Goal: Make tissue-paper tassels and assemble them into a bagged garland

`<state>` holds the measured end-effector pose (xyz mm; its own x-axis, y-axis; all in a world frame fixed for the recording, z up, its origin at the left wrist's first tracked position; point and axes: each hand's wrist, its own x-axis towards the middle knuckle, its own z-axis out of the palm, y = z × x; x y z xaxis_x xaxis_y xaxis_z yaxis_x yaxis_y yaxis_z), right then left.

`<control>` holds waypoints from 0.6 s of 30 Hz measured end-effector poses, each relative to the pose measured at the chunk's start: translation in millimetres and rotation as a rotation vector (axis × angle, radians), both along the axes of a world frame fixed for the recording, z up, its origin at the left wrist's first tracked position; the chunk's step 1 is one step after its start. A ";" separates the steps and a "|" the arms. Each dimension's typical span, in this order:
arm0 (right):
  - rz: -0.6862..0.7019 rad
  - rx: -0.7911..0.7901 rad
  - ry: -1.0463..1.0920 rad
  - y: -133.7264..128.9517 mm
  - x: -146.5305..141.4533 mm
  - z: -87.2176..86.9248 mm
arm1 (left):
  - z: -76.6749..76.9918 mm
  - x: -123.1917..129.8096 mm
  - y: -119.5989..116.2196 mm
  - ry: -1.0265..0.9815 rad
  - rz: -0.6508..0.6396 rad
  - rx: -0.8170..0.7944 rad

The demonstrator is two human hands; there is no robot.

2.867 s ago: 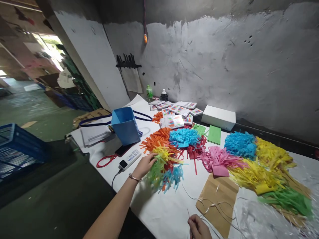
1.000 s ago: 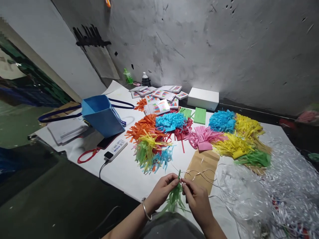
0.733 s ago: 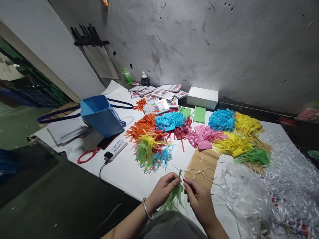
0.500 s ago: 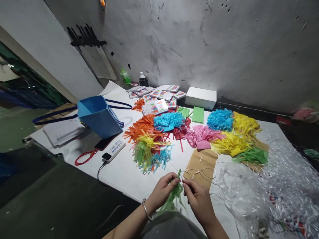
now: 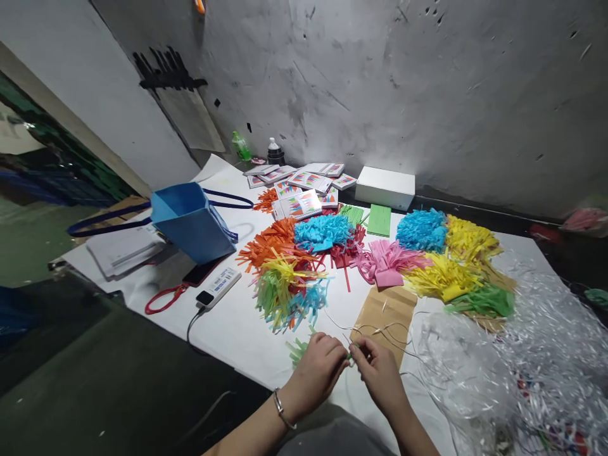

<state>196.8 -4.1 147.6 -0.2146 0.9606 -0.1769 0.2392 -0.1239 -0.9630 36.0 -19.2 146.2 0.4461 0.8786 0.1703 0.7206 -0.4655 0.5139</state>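
Near the table's front edge, my left hand (image 5: 319, 370) is closed on a green paper tassel (image 5: 298, 350), whose fringe sticks out to the left behind the fingers. My right hand (image 5: 377, 370) pinches beside it, at the tassel's twisted end and a thin white string (image 5: 387, 330). The fingertips of both hands nearly meet. The string loops over a brown paper envelope (image 5: 384, 308) just behind my right hand. A mixed tassel bunch in yellow, green and blue (image 5: 280, 294) lies beyond my left hand.
Orange, blue, pink and yellow (image 5: 444, 277) fringe piles spread across the white table (image 5: 228, 335). Clear plastic bags (image 5: 465, 361) and silvery strips lie right. A blue bag (image 5: 190, 228), power bank (image 5: 218, 288) and phone stand left; printed packs (image 5: 298, 204) and a white box (image 5: 384, 187) are behind.
My left hand has turned over, palm down, and the green fringe has swung from below the hands to the left behind them. My right hand has barely moved.
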 end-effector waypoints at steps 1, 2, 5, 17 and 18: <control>-0.026 0.058 -0.007 2.2 -0.3 -2.1 | -5.3 1.6 -0.1 0.018 0.010 0.010; -0.072 0.086 0.025 5.1 0.0 -4.8 | -12.6 3.6 -0.8 0.035 0.013 0.010; -0.346 0.032 0.299 18.9 9.0 -15.6 | -44.9 10.8 -7.1 0.123 -0.068 -0.069; -0.419 -0.189 0.321 13.9 20.2 -66.4 | -53.3 -82.0 126.1 0.047 0.663 -0.042; -0.383 -0.165 0.302 10.0 12.0 -67.6 | -47.5 -93.6 139.2 0.046 0.689 -0.033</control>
<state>208.8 5.9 79.9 0.0827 0.9447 -0.3174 -0.1386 -0.3045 -0.9424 -57.6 119.9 98.7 -0.2096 0.9687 0.1329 0.8678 0.1217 0.4818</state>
